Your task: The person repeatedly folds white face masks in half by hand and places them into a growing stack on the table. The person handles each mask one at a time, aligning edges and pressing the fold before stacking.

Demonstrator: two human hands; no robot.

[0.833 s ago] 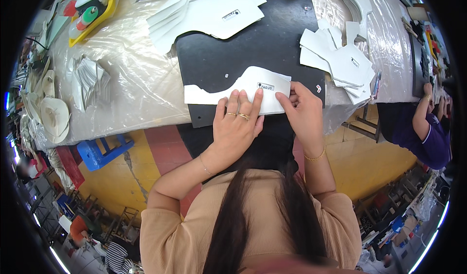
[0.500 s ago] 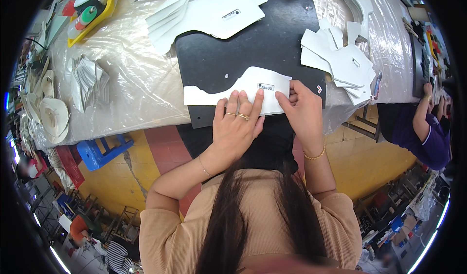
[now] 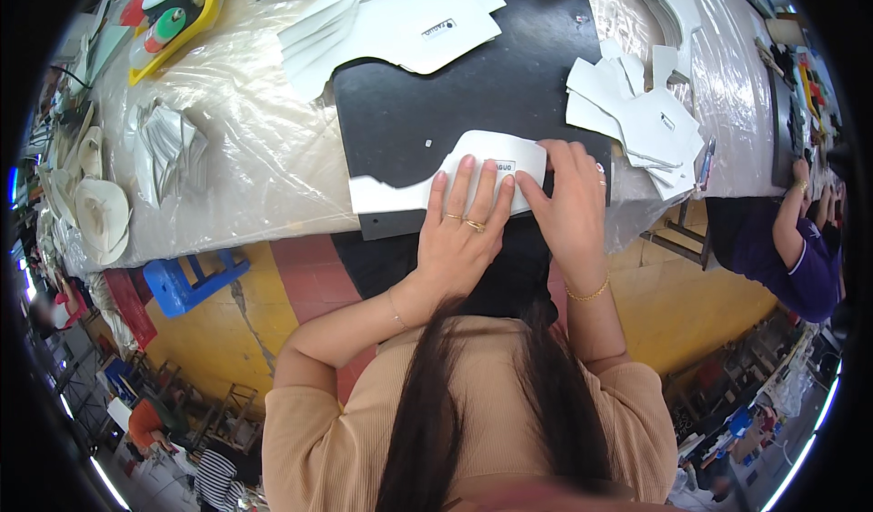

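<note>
A white curved cut piece (image 3: 389,199), perhaps leather, lies near the front edge of a black mat (image 3: 473,85), with a small dark printed label on its right part. My left hand (image 3: 462,228) rests flat on the piece, fingers spread and partly covering the label. At the right end, my right hand (image 3: 571,198) pinches the piece's edge between thumb and fingers; the fingertips are partly hidden.
More white cut pieces (image 3: 427,21) lie fanned at the mat's far side. Another pile (image 3: 637,116) is at the right, beside a pen (image 3: 706,165). A yellow tray (image 3: 195,35) with a bottle (image 3: 169,25) stands far left. A blue stool (image 3: 186,285) is below the table.
My left hand has slid right and flattened farther up over the piece, covering part of the label. The right hand's fingers have moved up along the right edge.
</note>
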